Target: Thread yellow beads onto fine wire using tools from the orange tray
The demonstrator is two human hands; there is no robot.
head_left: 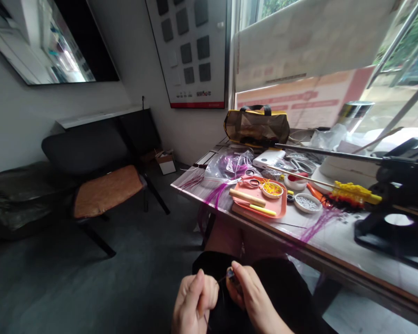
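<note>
Above my lap, my left hand [194, 299] is closed in a fist, thumb on top, around a thin dark strand [220, 280]. The strand crosses the small gap toward the other hand, and another bit of it shows below the fist. My right hand [252, 292] is closed on a small dark object with a bluish glint [231, 274], pinched between thumb and fingers. Most of that object is hidden by the fingers, so its kind is unclear. Both hands are close together but apart, in front of the table edge.
On the table [337, 250] lie a coral tray [283, 209] with a wooden stick [247, 197], scissors [252, 183] and a dish of yellow-orange bits [272, 189]. Nearby are a dish of pale beads [307, 202], purple threads [216, 192] and a black stand [404, 185]. A chair [107, 190] stands left.
</note>
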